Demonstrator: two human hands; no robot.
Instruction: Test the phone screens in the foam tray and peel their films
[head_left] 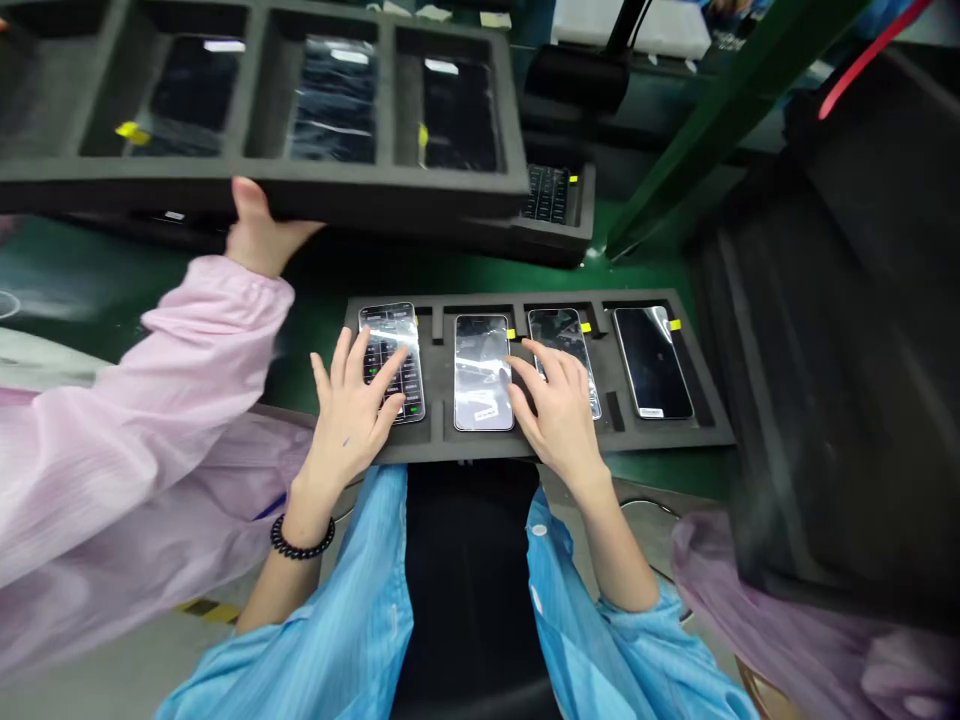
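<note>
A dark foam tray (570, 440) lies in front of me with smartphones in a row. My left hand (351, 410) rests with spread fingers over the leftmost phone (414, 375), whose lit screen shows a grid of entries. Beside it is a phone with a pale, bright screen (480, 375). My right hand (559, 410) has its fingers apart, its thumb and index fingertip at that phone's right edge. Partly under this hand is a third phone (555, 325). At the right end sits a dark-screened phone (652, 360). Neither hand grips anything.
A co-worker's hand (259, 228) in a pink sleeve holds up another foam tray (315, 185) of phones at upper left. Behind it, a further tray (588, 215) sits on the green bench (465, 275). A green post (720, 140) and a large black shape (840, 350) stand at right.
</note>
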